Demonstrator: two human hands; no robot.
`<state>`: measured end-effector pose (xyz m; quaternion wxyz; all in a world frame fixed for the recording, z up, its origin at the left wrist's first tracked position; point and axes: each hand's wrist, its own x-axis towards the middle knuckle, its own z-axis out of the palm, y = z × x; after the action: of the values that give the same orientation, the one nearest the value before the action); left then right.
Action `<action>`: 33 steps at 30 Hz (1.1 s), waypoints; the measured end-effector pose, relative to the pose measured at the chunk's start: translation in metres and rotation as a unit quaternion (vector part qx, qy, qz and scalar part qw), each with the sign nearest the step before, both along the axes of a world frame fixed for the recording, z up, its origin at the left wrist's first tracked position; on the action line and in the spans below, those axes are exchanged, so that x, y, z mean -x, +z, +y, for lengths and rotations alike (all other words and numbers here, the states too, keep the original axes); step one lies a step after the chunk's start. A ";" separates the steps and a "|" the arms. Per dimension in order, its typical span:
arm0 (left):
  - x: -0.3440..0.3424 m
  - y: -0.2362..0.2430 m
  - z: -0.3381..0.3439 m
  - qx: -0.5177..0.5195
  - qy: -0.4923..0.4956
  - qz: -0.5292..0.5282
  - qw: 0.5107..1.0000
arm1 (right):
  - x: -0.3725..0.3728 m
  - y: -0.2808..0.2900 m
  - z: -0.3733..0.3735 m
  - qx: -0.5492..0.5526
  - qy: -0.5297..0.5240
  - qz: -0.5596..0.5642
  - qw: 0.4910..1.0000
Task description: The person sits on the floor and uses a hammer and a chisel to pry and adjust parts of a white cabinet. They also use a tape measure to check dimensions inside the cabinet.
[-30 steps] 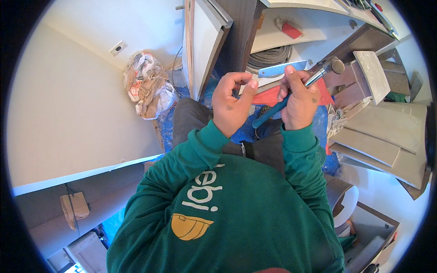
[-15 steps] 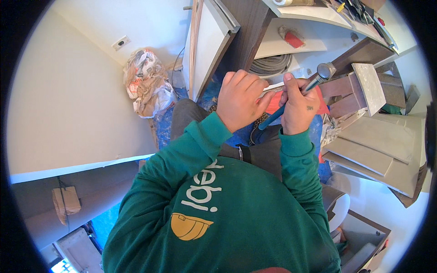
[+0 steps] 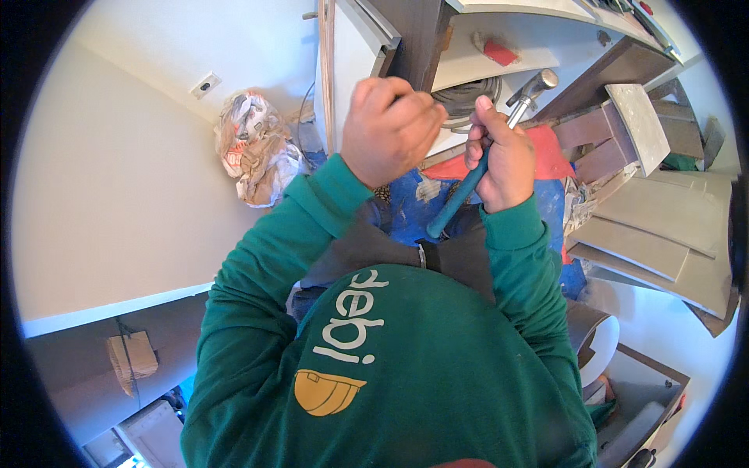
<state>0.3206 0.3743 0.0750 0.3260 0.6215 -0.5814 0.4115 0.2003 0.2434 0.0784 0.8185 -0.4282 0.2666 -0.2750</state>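
My right hand (image 3: 505,160) is closed around a hammer (image 3: 462,196) with a blue-green grip and a shiny metal head. The hammer slants up and to the right, its head beyond my fingers and its grip end over my lap. My right thumb points upward along the shaft. To its left, my left hand (image 3: 394,129) is raised with fingers curled in. What those fingers hold, if anything, is hidden. A gap separates the two hands.
A brown-and-white cabinet (image 3: 413,39) stands ahead, with a coiled grey hose (image 3: 468,97) inside. Crumpled plastic bags (image 3: 253,148) lie by the left wall. Boards (image 3: 647,242) are stacked at right. A red cloth (image 3: 550,152) and blue floor covering (image 3: 409,210) are below my hands.
A thin white strip that ran between my hands is out of sight. My left hand has moved up and left, away from the right. The hammer has shifted slightly left and up.
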 end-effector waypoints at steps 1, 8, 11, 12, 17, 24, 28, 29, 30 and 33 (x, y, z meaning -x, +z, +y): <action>-0.006 0.003 0.001 0.004 0.011 -0.011 1.000 | 0.002 0.001 0.002 0.004 0.014 0.013 1.000; -0.073 0.040 0.007 -0.025 -0.013 0.015 0.999 | 0.049 -0.046 -0.015 0.046 0.054 0.112 0.991; -0.084 0.077 0.000 -0.079 -0.037 -0.064 0.994 | 0.080 -0.077 -0.029 0.036 0.055 0.168 0.984; -0.085 0.089 -0.005 -0.098 -0.040 -0.095 0.990 | 0.090 -0.085 -0.032 0.030 0.055 0.187 0.980; -0.096 0.124 -0.033 -0.138 -0.077 -0.225 0.961 | 0.133 -0.127 -0.040 0.042 0.018 0.264 0.964; -0.112 0.135 -0.057 -0.173 -0.103 -0.250 0.947 | 0.154 -0.163 -0.047 -0.045 -0.013 0.267 0.963; -0.111 0.141 -0.063 -0.183 -0.083 -0.283 0.938 | 0.155 -0.170 -0.051 -0.056 -0.003 0.251 0.966; -0.110 0.143 -0.064 -0.191 -0.086 -0.289 0.934 | 0.155 -0.170 -0.052 -0.059 -0.001 0.252 0.966; -0.108 0.145 -0.065 -0.198 -0.090 -0.295 0.930 | 0.154 -0.171 -0.052 -0.062 0.002 0.253 0.966; -0.101 0.146 -0.068 -0.202 -0.086 -0.335 0.916 | 0.156 -0.172 -0.054 -0.058 0.009 0.254 0.965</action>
<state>0.4221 0.3062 0.2211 0.0137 0.4473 -0.7785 0.4401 0.0445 0.1894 -0.0940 0.7498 -0.4378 0.4777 -0.1336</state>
